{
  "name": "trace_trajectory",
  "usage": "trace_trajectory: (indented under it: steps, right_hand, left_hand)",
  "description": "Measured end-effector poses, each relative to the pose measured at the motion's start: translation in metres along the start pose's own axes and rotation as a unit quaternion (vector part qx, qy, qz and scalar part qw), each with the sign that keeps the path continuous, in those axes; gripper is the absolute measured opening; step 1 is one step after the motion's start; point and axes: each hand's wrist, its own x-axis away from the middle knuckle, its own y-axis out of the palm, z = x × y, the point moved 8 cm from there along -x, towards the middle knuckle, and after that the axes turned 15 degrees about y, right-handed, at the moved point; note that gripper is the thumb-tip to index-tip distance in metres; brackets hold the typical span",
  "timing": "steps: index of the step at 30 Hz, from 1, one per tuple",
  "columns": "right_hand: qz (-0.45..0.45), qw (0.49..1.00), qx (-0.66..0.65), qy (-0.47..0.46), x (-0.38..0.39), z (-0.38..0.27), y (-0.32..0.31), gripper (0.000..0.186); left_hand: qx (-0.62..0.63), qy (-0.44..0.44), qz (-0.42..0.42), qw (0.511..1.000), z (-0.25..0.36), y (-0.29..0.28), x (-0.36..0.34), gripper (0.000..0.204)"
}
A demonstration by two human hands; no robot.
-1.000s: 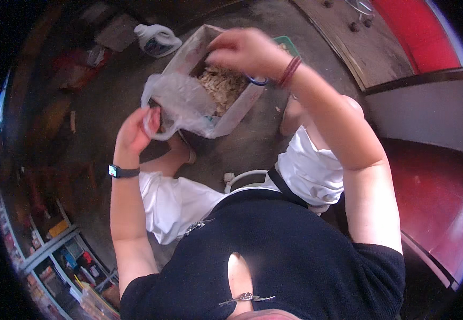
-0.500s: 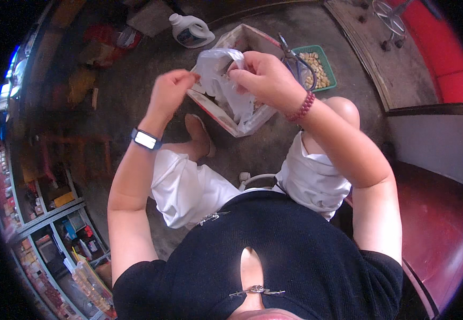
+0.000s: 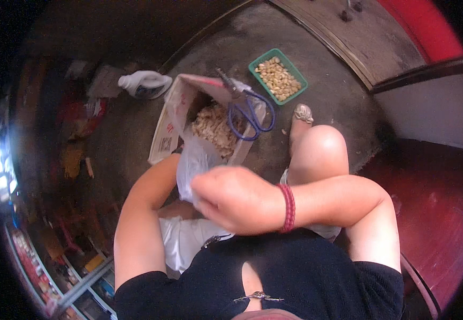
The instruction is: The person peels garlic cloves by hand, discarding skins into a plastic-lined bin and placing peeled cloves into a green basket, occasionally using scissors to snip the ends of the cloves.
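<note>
My right hand (image 3: pixel 226 197) is closed around the crumpled white plastic bag (image 3: pixel 194 154), close in front of my body. My left forearm (image 3: pixel 154 178) reaches forward behind the bag, which hides that hand and its fingers. Beyond them, an open cardboard box (image 3: pixel 162 136) with pale flaps holds a heap of pale, flaky scraps (image 3: pixel 210 125). Large scissors or shears with blue loop handles (image 3: pixel 263 125) lie across the box's right side. Just beyond stands a green plastic basket (image 3: pixel 301 85) of small, pale yellowish pieces (image 3: pixel 274 74).
A white jug (image 3: pixel 143 85) lies behind the box at left. Cluttered metal shelving (image 3: pixel 77 288) lines the lower left. A red glossy surface (image 3: pixel 428 202) and low pale wall (image 3: pixel 423 106) border the right. My bare knee (image 3: pixel 319 149) is right of the box.
Both hands have come down from over the box toward my body, the bag with my right hand. The left hand has disappeared behind it. The blue scissors and basket now show fully.
</note>
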Motion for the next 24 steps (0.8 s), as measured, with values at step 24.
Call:
trace_trajectory:
  steps: [24]
  right_hand:
    - [-0.04,0.993,-0.029,0.106,-0.005,0.034,-0.033,0.021]
  left_hand:
    - [-0.036,-0.111,-0.087,0.989,-0.121,0.087,-0.059,0.032]
